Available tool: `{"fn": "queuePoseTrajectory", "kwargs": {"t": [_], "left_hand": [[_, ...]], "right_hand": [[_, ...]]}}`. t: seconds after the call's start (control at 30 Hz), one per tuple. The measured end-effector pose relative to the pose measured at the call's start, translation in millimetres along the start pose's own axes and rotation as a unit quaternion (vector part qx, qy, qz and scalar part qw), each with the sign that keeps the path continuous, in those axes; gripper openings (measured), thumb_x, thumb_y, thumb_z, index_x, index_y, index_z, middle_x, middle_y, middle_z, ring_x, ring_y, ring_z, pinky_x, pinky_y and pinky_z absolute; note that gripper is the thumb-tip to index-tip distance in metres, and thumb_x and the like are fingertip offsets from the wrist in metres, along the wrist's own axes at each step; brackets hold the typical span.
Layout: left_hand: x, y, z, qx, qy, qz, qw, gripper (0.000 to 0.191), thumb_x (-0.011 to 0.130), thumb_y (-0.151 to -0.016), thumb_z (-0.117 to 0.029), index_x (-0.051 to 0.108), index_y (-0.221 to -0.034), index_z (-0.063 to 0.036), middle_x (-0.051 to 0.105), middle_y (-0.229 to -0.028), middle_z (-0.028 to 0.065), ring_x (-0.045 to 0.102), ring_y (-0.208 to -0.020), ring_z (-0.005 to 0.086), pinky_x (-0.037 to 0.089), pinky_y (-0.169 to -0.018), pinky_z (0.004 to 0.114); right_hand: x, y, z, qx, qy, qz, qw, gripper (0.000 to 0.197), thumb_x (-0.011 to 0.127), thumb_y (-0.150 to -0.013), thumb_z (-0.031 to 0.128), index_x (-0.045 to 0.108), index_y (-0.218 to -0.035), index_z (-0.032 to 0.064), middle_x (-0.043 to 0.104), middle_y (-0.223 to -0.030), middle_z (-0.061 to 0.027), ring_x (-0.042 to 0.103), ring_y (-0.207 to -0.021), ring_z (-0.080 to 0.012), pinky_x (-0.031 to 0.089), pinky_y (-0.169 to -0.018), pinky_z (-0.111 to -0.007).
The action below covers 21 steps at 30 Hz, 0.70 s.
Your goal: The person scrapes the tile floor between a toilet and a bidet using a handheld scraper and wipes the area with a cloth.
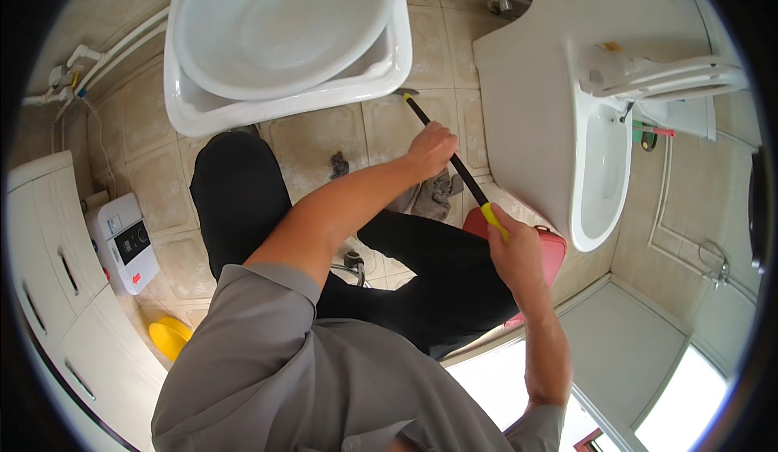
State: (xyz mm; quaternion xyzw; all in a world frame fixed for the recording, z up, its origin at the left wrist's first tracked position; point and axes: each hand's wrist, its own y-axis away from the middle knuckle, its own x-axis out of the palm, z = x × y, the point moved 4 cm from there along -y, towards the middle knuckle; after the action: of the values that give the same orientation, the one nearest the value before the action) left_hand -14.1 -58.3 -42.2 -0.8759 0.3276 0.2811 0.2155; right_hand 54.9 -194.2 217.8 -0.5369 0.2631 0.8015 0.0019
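Both my hands grip one long-handled tool (417, 110) with a black shaft and yellow end parts. My left hand (433, 150) is closed around the upper shaft. Farther down, my right hand (516, 248) holds the yellow grip at the near end. The tool's dark, flat head lies low by the floor, partly under the rim of a white tub (273, 110); its exact kind cannot be told. A large white basin (285, 27) rests tilted in that tub. Below my left hand, a crumpled grey cloth (434, 198) lies on the tiles, and a dark grey clump (338, 165) sits left of it.
A white washbasin (602, 178) and its cabinet side (523, 118) stand at right. Beside my right knee is a red container (550, 254). At left are a white water heater unit (124, 242), a yellow bowl (170, 336) and a drawer cabinet (55, 257). White pipes (127, 45) run along the wall.
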Motion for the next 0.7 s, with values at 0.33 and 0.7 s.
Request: {"fn": "queuePoseTrajectory", "kwargs": {"t": [0.33,0.7], "left_hand": [[-1,-1,0,-0.05,0.005,0.029,0.998,0.019,0.073,-0.085,-0.019,0.066,-0.08,-0.0027,0.067,-0.089,0.0192,0.062,-0.096,0.0395,0.047,-0.091,0.048],[-7,-4,3,-0.007,-0.015,0.038,0.999,0.012,0.074,-0.084,-0.014,0.07,-0.082,-0.0027,0.069,-0.093,0.0177,0.062,-0.1,0.0374,0.048,-0.093,0.044]], "right_hand": [[-8,-2,1,-0.009,0.015,-0.003,1.0,0.037,0.067,-0.092,0.01,0.07,-0.129,0.0049,0.071,-0.094,-0.0283,0.07,-0.088,-0.0446,0.056,-0.079,-0.047],[-3,-2,10,-0.027,0.008,-0.023,0.999,0.036,0.065,-0.092,0.009,0.07,-0.127,0.0038,0.071,-0.098,-0.0276,0.069,-0.092,-0.0467,0.055,-0.081,-0.052]]}}
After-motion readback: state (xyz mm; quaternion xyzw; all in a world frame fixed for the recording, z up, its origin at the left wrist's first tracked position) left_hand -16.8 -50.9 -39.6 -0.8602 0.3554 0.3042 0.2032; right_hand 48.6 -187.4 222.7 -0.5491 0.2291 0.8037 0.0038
